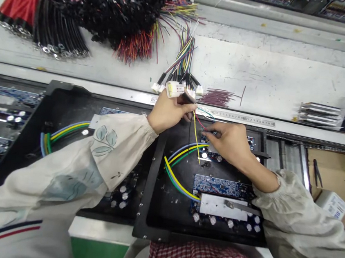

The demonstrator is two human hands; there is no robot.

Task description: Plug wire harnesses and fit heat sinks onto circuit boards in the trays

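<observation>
My left hand [168, 111] is closed round a small wire harness, holding its white connector [174, 89] up above the black tray [154, 209]. Thin yellow, red, black and green wires [195, 125] run from that hand down to my right hand [229, 141]. My right hand pinches the wires' far end against the upper blue circuit board [251, 142]. Lower in the tray lies a second blue board [220, 186] with a metal plate [220, 206], and thick yellow, green and blue cables [175, 174] curve beside it.
Bundles of red, black and coloured wire harnesses [80, 12] lie on the white bench behind. More white connectors [183, 81] and short maroon wires [217, 97] sit by a ruler strip. A second black tray [61, 133] is at the left. Cutters [318, 173] rest in a cardboard box at the right.
</observation>
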